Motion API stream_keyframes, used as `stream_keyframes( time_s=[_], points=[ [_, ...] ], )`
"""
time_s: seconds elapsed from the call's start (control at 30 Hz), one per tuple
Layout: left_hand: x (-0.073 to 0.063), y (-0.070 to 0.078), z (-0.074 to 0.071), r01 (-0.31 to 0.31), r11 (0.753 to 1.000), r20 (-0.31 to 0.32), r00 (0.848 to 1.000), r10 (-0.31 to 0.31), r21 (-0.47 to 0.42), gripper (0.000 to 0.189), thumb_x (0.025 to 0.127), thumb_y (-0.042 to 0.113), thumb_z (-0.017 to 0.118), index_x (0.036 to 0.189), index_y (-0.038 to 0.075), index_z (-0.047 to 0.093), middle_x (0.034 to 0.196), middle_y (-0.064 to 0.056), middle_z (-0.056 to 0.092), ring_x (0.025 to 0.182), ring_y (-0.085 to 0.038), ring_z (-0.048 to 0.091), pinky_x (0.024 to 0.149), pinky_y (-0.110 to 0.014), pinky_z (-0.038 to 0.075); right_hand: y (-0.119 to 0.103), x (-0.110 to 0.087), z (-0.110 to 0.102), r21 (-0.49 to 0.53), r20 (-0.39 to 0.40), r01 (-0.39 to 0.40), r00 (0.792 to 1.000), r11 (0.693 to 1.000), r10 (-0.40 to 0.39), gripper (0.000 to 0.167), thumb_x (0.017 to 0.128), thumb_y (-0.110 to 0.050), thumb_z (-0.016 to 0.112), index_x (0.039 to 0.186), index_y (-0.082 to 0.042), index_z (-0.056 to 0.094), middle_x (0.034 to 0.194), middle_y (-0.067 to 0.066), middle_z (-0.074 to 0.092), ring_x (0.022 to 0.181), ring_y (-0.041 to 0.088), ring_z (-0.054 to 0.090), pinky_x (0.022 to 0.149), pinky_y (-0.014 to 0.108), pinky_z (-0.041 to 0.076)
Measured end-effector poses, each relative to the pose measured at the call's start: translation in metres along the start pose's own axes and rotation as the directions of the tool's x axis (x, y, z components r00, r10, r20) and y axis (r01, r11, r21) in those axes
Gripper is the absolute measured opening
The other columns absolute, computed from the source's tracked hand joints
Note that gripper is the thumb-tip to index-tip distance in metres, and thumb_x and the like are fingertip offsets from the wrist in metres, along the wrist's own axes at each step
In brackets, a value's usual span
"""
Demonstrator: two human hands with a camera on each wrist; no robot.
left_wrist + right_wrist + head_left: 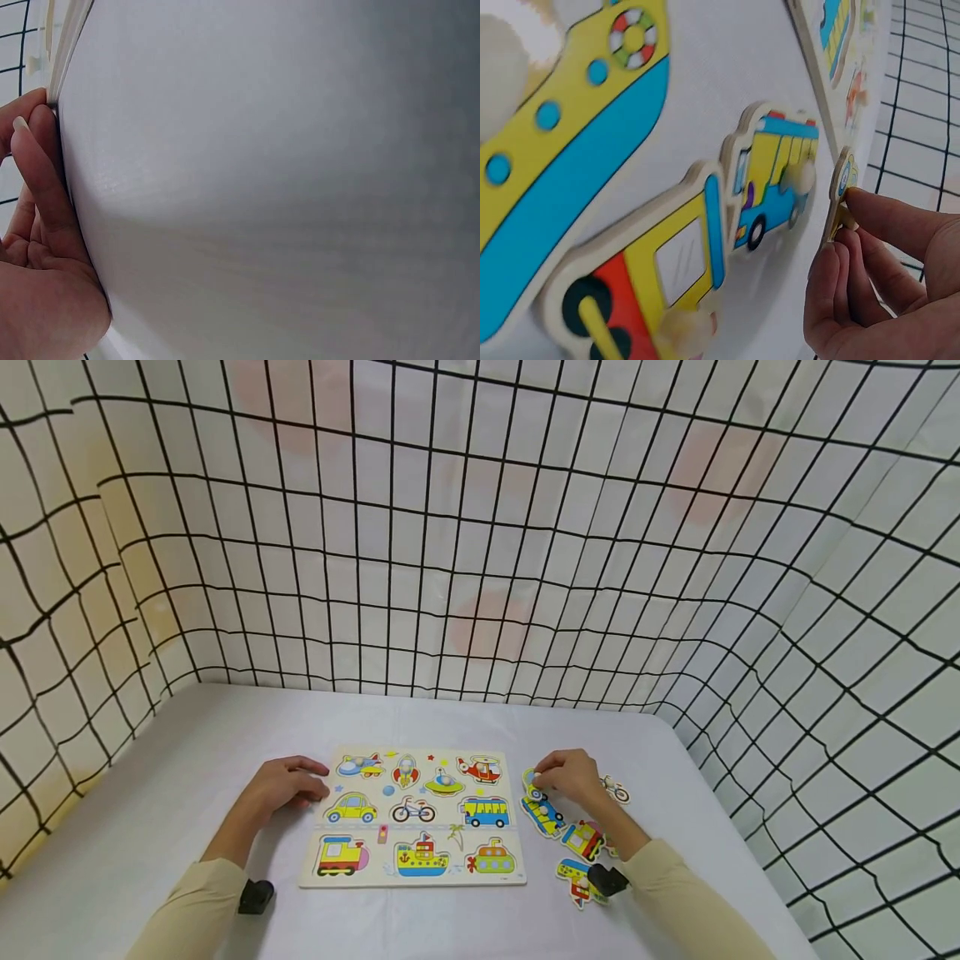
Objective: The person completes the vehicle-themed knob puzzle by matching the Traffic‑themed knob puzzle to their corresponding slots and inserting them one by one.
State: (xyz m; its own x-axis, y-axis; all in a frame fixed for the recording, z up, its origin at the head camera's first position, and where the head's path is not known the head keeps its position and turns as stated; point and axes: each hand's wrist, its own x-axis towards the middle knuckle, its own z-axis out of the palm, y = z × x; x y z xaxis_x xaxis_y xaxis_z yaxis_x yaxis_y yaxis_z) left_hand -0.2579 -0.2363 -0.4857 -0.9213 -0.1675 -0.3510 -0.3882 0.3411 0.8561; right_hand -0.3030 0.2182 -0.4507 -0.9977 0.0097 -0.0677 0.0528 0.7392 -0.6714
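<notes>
The wooden puzzle board lies flat on the table, its printed vehicle pictures facing up. My left hand rests beside the board's left edge, fingertips touching that edge with the fingers relaxed; the left wrist view shows the same hand low against the tabletop. My right hand is just right of the board and pinches a yellow car puzzle piece by its knob. In the right wrist view the car piece stands tilted up, partly hidden by the fingers. Just below it lies the bus piece.
Loose on the right lie the train piece, the ship piece and the bicycle piece, some partly hidden under my right forearm. Knobbed pieces, such as the helicopter, sit in the board's top row. Black-lined netting surrounds the white table.
</notes>
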Motion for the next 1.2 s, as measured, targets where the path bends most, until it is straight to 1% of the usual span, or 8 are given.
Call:
stream_keyframes(
  time_s=[0.17,0.37,0.53,0.67,0.9,1.07,1.2],
  points=[
    [0.0,0.0,-0.002,-0.014,1.0,0.003,1.0,0.014,-0.004,0.043,0.08,0.013,0.078,0.121,0.002,0.068,0.085,-0.009,0.073,0.071,-0.026,0.061,0.064,-0.03,0.053,-0.016,0.0,0.008,-0.002,0.02,0.016,1.0,1.0,-0.016,0.014,0.079,-0.017,0.083,0.09,-0.011,0.077,0.086,0.002,0.074,0.076,0.017,0.064,0.068,0.029,0.05],
    [0.001,0.0,-0.001,0.005,1.0,-0.003,1.0,-0.005,0.002,0.043,0.08,0.013,0.077,0.121,0.003,0.068,0.086,-0.01,0.073,0.072,-0.026,0.061,0.065,-0.03,0.054,-0.036,-0.001,0.021,0.007,0.03,0.064,0.997,0.998,-0.064,0.014,0.077,-0.015,0.084,0.087,-0.011,0.077,0.083,0.002,0.073,0.073,0.016,0.065,0.067,0.029,0.054],
    [0.001,0.0,-0.001,0.008,1.0,-0.007,1.0,-0.008,0.003,0.044,0.079,0.013,0.078,0.121,0.003,0.068,0.086,-0.01,0.073,0.072,-0.026,0.061,0.065,-0.029,0.054,-0.053,-0.004,0.032,0.029,0.048,0.082,0.995,0.996,-0.084,0.013,0.076,-0.014,0.085,0.085,-0.01,0.076,0.081,0.002,0.073,0.072,0.016,0.063,0.065,0.028,0.052],
    [0.001,0.0,-0.002,0.0,1.0,-0.002,1.0,0.0,0.011,0.045,0.079,0.013,0.078,0.122,0.003,0.068,0.085,-0.01,0.073,0.071,-0.026,0.061,0.064,-0.03,0.053,-0.066,-0.007,0.042,0.035,0.08,0.104,0.991,0.994,-0.107,0.012,0.076,-0.015,0.085,0.083,-0.012,0.076,0.082,0.001,0.073,0.073,0.016,0.063,0.065,0.026,0.051],
    [0.002,0.002,-0.003,0.011,1.0,0.0,1.0,-0.011,-0.001,0.045,0.079,0.013,0.078,0.122,0.003,0.067,0.086,-0.01,0.072,0.071,-0.025,0.06,0.064,-0.029,0.053,-0.093,-0.013,0.063,0.047,0.158,0.187,0.969,0.981,-0.193,0.012,0.075,-0.017,0.086,0.081,-0.013,0.076,0.081,-0.002,0.073,0.079,0.015,0.062,0.068,0.027,0.048],
    [0.004,0.001,-0.002,0.013,1.0,0.006,1.0,-0.013,0.014,0.045,0.08,0.013,0.077,0.123,0.002,0.067,0.085,-0.01,0.072,0.07,-0.025,0.06,0.064,-0.029,0.053,-0.109,-0.021,0.077,0.079,0.2,0.223,0.951,0.971,-0.235,0.01,0.076,-0.015,0.085,0.081,-0.013,0.076,0.078,-0.002,0.073,0.074,0.014,0.062,0.064,0.026,0.048],
    [0.005,-0.002,-0.001,0.017,1.0,-0.001,1.0,-0.017,0.011,0.045,0.079,0.013,0.078,0.122,0.003,0.068,0.085,-0.01,0.073,0.07,-0.027,0.061,0.065,-0.03,0.054,-0.117,-0.026,0.087,0.099,0.224,0.256,0.936,0.961,-0.273,0.009,0.076,-0.014,0.085,0.08,-0.013,0.077,0.076,-0.003,0.073,0.074,0.013,0.06,0.063,0.027,0.047]
  ],
)
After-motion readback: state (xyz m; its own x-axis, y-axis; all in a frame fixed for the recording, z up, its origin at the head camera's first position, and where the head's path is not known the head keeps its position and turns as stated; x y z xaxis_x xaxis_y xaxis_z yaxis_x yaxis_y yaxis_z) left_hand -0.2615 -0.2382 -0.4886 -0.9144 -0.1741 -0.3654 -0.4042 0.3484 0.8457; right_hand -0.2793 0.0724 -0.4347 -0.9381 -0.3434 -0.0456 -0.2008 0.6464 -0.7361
